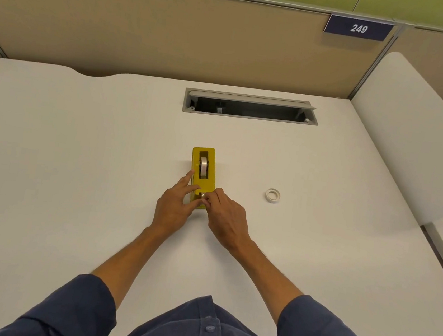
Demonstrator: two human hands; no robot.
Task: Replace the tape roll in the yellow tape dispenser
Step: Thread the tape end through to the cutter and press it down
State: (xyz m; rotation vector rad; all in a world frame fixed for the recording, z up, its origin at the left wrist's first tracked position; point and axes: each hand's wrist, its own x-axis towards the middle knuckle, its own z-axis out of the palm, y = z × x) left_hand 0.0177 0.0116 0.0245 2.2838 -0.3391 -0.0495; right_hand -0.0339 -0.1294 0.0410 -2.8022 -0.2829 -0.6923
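We see a yellow tape dispenser [202, 174] mid-counter [78, 151] with a tape roll [203, 167] inside, our left hand [175, 204] resting straight-fingered on its side, our right hand [224, 215] pinching tape at its near end, a spare roll [272, 195] well apart to the right.

A white desk [75, 179] stood against beige partition panels [147, 29]. A grey cable tray [250, 107] lay open, below a sign [358, 28] reading 249.

The bench [78, 151] is smooth, matt white laminate. The yellow tape dispenser [203, 163] looks like glossy plastic, its tape roll [203, 167] translucent and shiny. The sleeves [320, 333] are soft blue cloth.
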